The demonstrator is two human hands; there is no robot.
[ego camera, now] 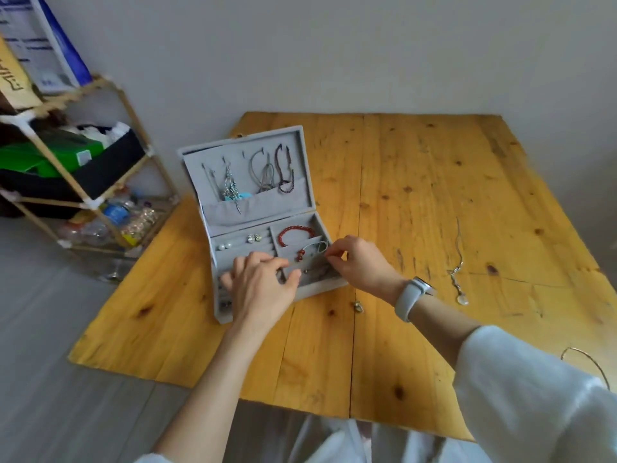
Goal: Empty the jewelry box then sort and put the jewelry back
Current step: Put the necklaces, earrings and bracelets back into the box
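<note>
An open grey jewelry box (302, 293) stands on the wooden table (417, 202). Its lid holds hanging necklaces (267, 172) above a pocket. The tray holds a red bead bracelet (295, 232), pearl earrings (223, 246) and silver earrings (253, 238). My right hand (362, 262) pinches a thin silver piece with red beads (309, 250) over a right compartment. My left hand (260, 282) rests on the front of the tray, fingers curved, hiding what lies under it.
A silver pendant necklace (459, 269) lies on the table to the right. A small earring (358, 306) lies in front of the box, and a thin hoop (584, 359) sits near my right sleeve. A bamboo shelf (83, 182) with bottles stands on the left.
</note>
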